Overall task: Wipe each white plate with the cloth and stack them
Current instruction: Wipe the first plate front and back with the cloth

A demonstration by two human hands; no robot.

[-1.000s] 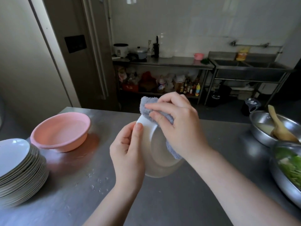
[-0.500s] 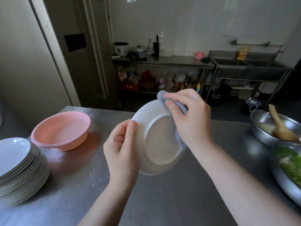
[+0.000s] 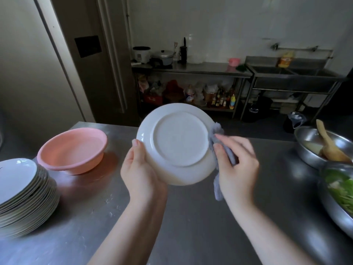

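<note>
Steel covers the desk point(image 3: 191, 226) of a dim kitchen. Above its middle a white plate point(image 3: 177, 142) is held tilted, its underside toward the camera. The left hand point(image 3: 141, 169) grips its lower left rim, thumb on the back. The right hand point(image 3: 236, 165) pinches a grey cloth point(image 3: 219, 150) against the plate's right edge, fingers curled round the fabric, whose tail hangs below. A stack of plates point(image 3: 24, 196) stands at far left, a pink basin point(image 3: 73, 150) just behind it. Two metal bowls point(image 3: 315, 148) sit at right.
</note>
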